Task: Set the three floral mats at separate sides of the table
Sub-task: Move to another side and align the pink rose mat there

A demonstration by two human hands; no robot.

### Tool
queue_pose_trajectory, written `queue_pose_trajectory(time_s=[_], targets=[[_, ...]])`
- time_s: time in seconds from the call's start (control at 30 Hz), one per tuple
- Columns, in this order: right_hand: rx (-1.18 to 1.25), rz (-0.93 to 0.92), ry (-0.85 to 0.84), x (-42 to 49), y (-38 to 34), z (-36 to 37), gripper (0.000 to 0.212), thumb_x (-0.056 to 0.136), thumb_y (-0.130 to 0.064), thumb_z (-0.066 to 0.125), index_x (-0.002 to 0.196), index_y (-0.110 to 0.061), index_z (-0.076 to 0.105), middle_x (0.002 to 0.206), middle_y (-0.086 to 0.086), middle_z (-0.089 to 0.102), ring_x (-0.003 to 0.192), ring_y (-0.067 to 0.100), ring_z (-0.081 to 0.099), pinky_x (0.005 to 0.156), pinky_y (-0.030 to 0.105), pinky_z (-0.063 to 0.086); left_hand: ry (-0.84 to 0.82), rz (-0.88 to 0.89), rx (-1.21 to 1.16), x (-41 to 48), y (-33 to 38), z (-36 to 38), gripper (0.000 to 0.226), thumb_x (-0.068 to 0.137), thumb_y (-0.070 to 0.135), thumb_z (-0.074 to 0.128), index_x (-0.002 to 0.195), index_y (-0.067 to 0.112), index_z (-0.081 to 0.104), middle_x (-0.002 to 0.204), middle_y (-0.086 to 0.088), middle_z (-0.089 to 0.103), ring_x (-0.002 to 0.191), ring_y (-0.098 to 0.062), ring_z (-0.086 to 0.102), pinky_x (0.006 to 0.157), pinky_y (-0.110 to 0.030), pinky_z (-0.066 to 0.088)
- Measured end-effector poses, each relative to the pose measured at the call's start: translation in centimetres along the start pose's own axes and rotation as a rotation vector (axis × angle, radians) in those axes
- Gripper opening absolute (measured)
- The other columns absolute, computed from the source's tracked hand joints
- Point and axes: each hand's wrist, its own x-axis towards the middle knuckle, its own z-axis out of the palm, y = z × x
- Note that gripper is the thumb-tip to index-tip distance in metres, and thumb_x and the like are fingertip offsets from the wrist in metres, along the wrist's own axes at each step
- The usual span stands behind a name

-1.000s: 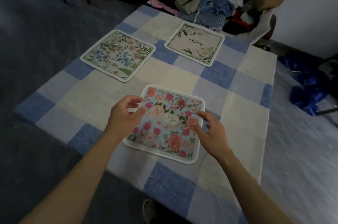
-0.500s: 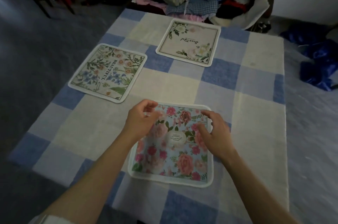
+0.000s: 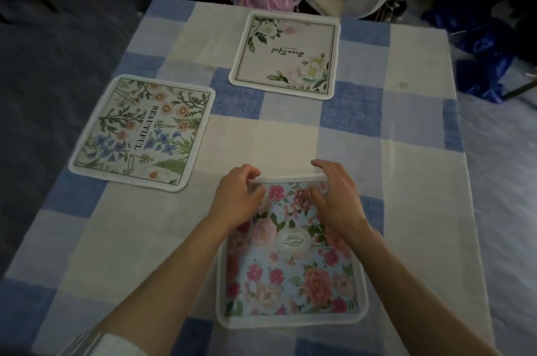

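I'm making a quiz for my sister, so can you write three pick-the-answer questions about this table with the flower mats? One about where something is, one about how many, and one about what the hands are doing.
1. Where on the table does the BEAUTIFUL mat lie?
A) left side
B) far side
C) near side

2. How many floral mats are on the table?
A) two
B) three
C) five

3. What do the left hand and right hand hold?
A) nothing
B) a cup
C) the far edge of the rose mat

Answers:
1 A, it lies by the table's left edge.
2 B, there is the BEAUTIFUL mat, the rose mat and the cream mat at the far side.
3 C, the fingers of both hands curl at that mat's far edge.
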Motion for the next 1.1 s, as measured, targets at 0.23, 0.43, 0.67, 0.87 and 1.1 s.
queue_pose_trajectory(time_s=[0.23,0.43,0.67,0.87,1.1], targets=[[-0.127,-0.005,-0.029,1.2,2.4,0.9,0.045,0.092,-0.018,0.06,0.135,-0.021,0.05,0.134,0.002,0.05,0.122,0.018,0.041,0.106,0.032,0.036,-0.015,0.134,0.467,1.6,-0.5,1.1,0.038,0.086,0.029,0.06,0.122,0.018,0.053,0.119,-0.006,0.056,0.106,-0.024,0.049,0.087,-0.037,0.045],[-0.365,-0.059,-0.169,2.6,3.4,1.8,0.046,0.091,-0.023,0.061,0.136,-0.017,0.05,0.138,0.006,0.048,0.128,0.025,0.04,0.109,0.041,0.032,-0.053,0.146,0.514,2.2,-0.7,2.1,0.042,0.085,0.026,0.061,0.125,0.018,0.049,0.121,-0.005,0.055,0.105,-0.024,0.048,0.085,-0.038,0.045],[-0.387,-0.083,-0.19,3.7,3.5,1.2,0.045,0.087,-0.018,0.065,0.131,-0.016,0.056,0.119,0.006,0.055,0.113,0.026,0.046,0.1,0.038,0.039,-0.068,0.173,0.603,2.8,-0.8,2.1,0.041,0.082,0.026,0.063,0.12,0.019,0.052,0.116,-0.004,0.052,0.104,-0.024,0.045,0.085,-0.037,0.042],[-0.365,-0.081,-0.128,4.0,3.3,0.5,0.023,0.088,-0.005,0.058,0.107,-0.015,0.068,0.104,0.005,0.057,0.098,0.023,0.049,0.082,0.035,0.046,-0.024,0.23,0.572,2.3,-0.3,1.4,0.024,0.081,0.012,0.065,0.103,0.02,0.059,0.103,-0.002,0.054,0.093,-0.022,0.046,0.077,-0.034,0.04],[-0.306,-0.077,-0.044,2.0,1.9,-0.7,0.01,0.092,-0.011,0.055,0.095,-0.013,0.064,0.095,0.004,0.061,0.089,0.022,0.051,0.077,0.034,0.043,0.031,0.345,0.422,0.2,0.9,-0.5,0.029,0.075,-0.003,0.072,0.1,0.011,0.069,0.091,-0.007,0.059,0.084,-0.025,0.05,0.071,-0.032,0.038]])
